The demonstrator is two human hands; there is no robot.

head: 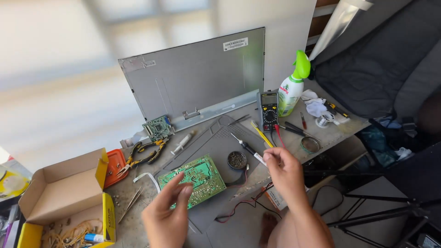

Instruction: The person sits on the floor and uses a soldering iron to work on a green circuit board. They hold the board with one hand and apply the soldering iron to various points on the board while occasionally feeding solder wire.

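My left hand (pixel 167 213) rests its fingertips on the near edge of a green circuit board (pixel 195 177) that lies on a grey work mat (pixel 220 142). The fingers are spread and hold nothing. My right hand (pixel 282 172) pinches the handle of a soldering iron (pixel 245 148), whose tip points up and left over the mat. A small round tin (pixel 237 160) of tip cleaner sits just left of that hand. Red and black wires (pixel 239 206) trail below the board.
A metal display panel (pixel 197 78) leans against the wall, with a small green board (pixel 157 127) at its foot. A multimeter (pixel 269 110), green spray bottle (pixel 293 87), syringe (pixel 183 142), pliers (pixel 144 154), tweezers (pixel 130 204), orange tray (pixel 115 166) and open cardboard box (pixel 59 193) surround the mat.
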